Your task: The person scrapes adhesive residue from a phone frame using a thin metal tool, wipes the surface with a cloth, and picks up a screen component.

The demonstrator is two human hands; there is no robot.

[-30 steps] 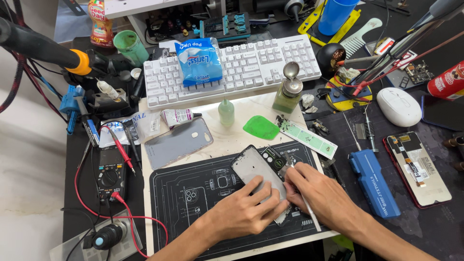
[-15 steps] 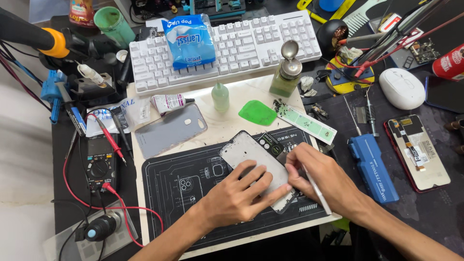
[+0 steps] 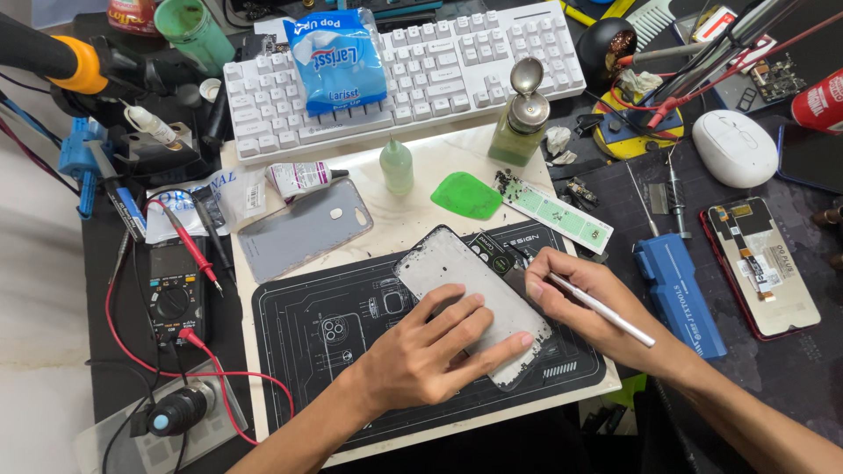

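Phone frame [image 3: 465, 290]: pale grey, rectangular, rounded corners, small cutouts along its edges; lies flat and diagonal on the black printed work mat [image 3: 351, 351], upper end toward the green plastic pick [image 3: 466, 195]. Left hand [image 3: 430, 351]: open, fingers spread and pressed flat on the frame's lower half, holding nothing. Right hand [image 3: 588, 303]: closed in a pen-style grip on a thin white-handled tool [image 3: 601, 309], tip at the frame's right edge. Grey back cover [image 3: 303, 230] lies apart, upper left.
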